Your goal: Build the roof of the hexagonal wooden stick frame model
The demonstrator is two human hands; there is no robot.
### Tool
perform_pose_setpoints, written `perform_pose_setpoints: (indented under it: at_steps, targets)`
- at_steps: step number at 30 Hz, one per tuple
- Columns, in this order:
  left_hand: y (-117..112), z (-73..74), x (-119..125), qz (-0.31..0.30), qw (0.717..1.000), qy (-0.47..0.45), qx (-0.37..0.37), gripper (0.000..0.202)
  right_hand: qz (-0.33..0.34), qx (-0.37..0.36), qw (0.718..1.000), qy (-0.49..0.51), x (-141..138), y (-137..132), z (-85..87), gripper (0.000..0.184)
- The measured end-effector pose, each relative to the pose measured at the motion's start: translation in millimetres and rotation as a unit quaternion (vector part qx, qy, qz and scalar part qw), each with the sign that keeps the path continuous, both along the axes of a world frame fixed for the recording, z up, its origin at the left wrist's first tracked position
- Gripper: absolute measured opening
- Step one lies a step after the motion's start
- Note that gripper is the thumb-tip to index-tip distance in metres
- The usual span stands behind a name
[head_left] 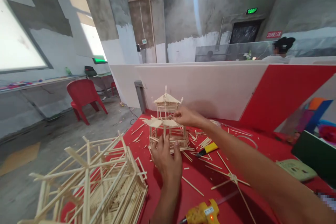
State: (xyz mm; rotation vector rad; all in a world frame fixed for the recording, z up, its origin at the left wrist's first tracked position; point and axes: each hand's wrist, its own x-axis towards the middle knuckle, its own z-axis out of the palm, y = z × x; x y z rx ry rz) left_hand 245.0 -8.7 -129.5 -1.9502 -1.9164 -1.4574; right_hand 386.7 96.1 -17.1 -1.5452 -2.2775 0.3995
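Observation:
A small two-tiered pagoda model point(169, 123) made of thin wooden sticks stands upright on the red tabletop. My left hand point(168, 159) holds it by the front of its lower storey, fingers and thumb over the railing. At the right edge of the lower roof, my right hand point(186, 116) is closed in a pinch. Whatever lies between those fingertips is too small or hidden to make out. A yellow utility knife point(207, 149) lies to the right of the model, among loose sticks.
Front left stands a larger stick-built frame point(88, 175). A yellow glue gun point(203, 212) with a lit red light lies near the front edge. Joined sticks point(232, 177) rest under my right forearm. Behind the table point(193, 178) is a white-and-red partition point(199, 84), with a person point(280, 50) beyond.

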Motion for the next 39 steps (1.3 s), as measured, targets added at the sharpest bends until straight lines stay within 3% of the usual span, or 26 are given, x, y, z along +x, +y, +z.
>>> perform_pose_setpoints:
  at_steps: [6,13,20,34,39]
  targets:
    - [-10.4,46.1,11.1,-0.019,0.995,0.056,0.086,0.035,0.070,-0.092,0.986,0.116,35.1,13.2,16.6,0.025]
    - [-19.7,72.4,23.8,-0.023,0.989,0.107,0.099,0.036,0.091,-0.143,0.962,0.215,57.3,8.1,15.5,0.034]
    - [-25.4,80.9,29.4,-0.036,0.985,0.145,0.089,0.035,0.079,-0.180,0.937,0.289,64.2,6.0,-2.4,0.028]
    - [-33.3,96.5,31.9,-0.071,0.984,0.155,0.049,0.044,0.069,-0.187,0.925,0.324,65.1,-1.8,-8.6,0.025]
    - [-31.3,87.3,24.0,-0.071,0.984,0.149,0.062,0.039,0.053,-0.179,0.929,0.321,62.8,-3.3,-4.1,0.031]
